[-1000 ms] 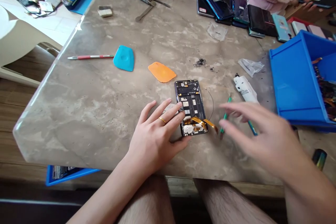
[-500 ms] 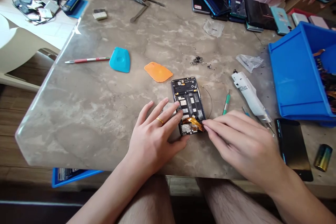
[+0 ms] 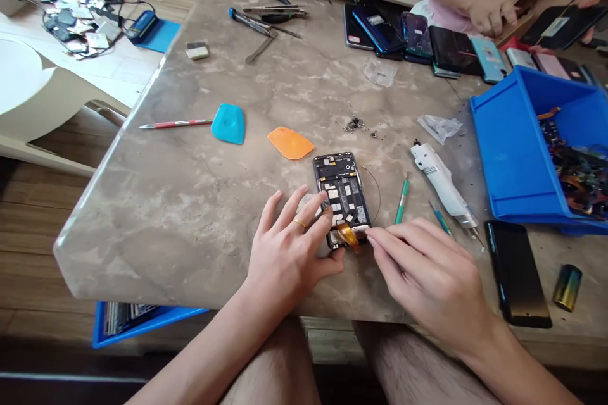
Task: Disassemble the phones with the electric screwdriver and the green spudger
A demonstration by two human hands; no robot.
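An opened phone (image 3: 342,186) lies on the table, its inner frame facing up. My left hand (image 3: 287,243) braces its lower left side; the index and middle fingertips press the left edge, the thumb is at the bottom corner, and the other fingers are spread. A gold-brown flex cable (image 3: 349,237) curls over the phone's bottom end. My right hand (image 3: 425,272) is closed in a pinch at the lower right corner, where a flat silvery piece (image 3: 360,228) meets the fingertips. The fingers hide part of what they pinch. A thin wire (image 3: 377,190) curves beside the phone.
An orange pick (image 3: 291,143), a blue pick (image 3: 228,123), loose screws (image 3: 354,124), a green-handled tool (image 3: 402,199) and a white electric tool (image 3: 441,180) lie around. At right are a blue bin (image 3: 515,152) and a black phone (image 3: 517,272). Another person's hand (image 3: 494,11) is behind.
The flat silvery piece now shows raised at my right fingertips, and the flex cable has shifted. The camera view has tilted up slightly. The other person's hands have moved apart.
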